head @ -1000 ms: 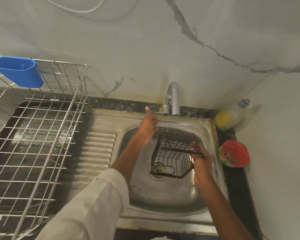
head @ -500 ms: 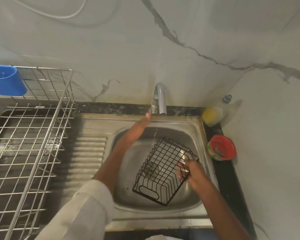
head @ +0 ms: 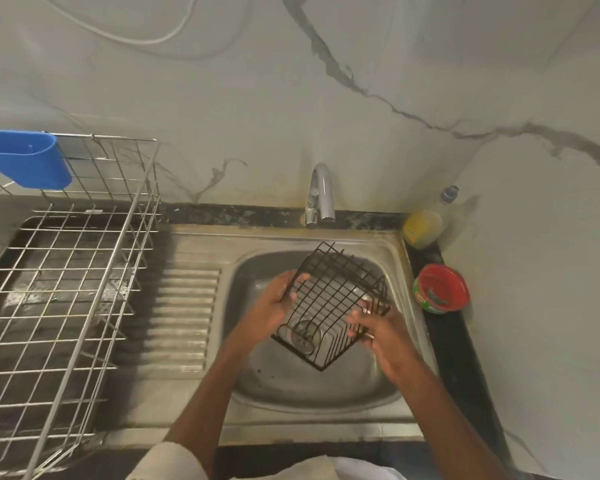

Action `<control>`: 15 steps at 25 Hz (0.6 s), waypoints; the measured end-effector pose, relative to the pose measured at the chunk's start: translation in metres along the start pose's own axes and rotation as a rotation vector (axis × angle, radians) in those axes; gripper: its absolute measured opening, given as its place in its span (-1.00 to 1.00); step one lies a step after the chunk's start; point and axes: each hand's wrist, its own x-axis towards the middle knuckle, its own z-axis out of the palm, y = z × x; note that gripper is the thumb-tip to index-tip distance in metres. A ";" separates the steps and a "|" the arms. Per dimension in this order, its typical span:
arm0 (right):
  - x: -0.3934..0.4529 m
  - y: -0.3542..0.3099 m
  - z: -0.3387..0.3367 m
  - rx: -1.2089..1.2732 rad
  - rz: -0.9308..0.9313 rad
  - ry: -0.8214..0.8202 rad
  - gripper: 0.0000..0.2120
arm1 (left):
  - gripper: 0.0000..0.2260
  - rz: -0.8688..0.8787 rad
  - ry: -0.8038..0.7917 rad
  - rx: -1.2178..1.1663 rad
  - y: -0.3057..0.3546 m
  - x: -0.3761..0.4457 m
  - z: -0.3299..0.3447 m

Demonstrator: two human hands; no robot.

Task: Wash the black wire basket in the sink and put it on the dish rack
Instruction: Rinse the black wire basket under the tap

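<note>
The black wire basket (head: 329, 306) is held tilted above the steel sink (head: 400, 362), with its open grid facing me. My left hand (head: 271, 311) holds its left edge, thumb curled over the wire. My right hand (head: 378, 329) grips its right lower corner with the fingers round the wires. The drain shows through the basket. The silver wire dish rack (head: 66, 278) stands to the left on the counter.
The chrome tap (head: 321, 195) rises behind the sink; I see no water stream. A yellow soap bottle (head: 423, 226) and a red tub (head: 440, 289) sit on the right ledge. A blue cup (head: 25, 162) hangs on the rack. The ribbed drainboard (head: 184, 317) lies between rack and sink.
My left hand came away from the tap and took hold of the basket's left edge. The basket was lifted and turned between both hands. The water stream is gone.
</note>
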 end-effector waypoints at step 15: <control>-0.031 0.010 -0.005 -0.593 -0.541 0.215 -0.48 | -0.67 -0.451 0.209 -0.261 0.057 -0.058 0.012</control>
